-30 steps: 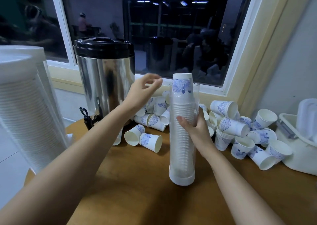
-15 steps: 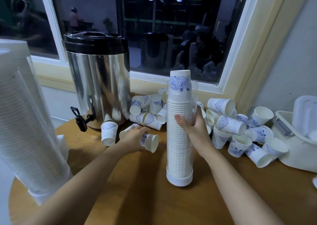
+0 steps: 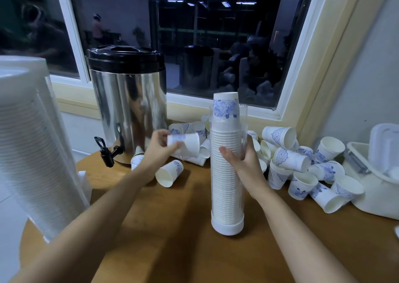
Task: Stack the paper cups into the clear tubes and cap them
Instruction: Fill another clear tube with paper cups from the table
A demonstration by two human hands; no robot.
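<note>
A clear tube (image 3: 241, 118) is stood upright on the wooden counter (image 3: 151, 228), seated in a white base cap (image 3: 227, 228) and filled with a stack of nested cups (image 3: 225, 135) whose topmost cup rises above the tube's rim. The tube is clasped at mid-height from its right side by the right grip (image 3: 244, 159), with fingers and thumb curled round it. Left of the tube, a single paper cup (image 3: 187, 144) is held in the air on its side by the left grip (image 3: 159, 147), pinched near its base, with its mouth turned toward the tube. Lower, also left of the tube, a fallen cup (image 3: 168, 173) is seen lying on the counter. Loose cups (image 3: 302, 170) are heaped behind and right of the tube, and a steel urn (image 3: 129, 101) is stood further to the tube's left.
</note>
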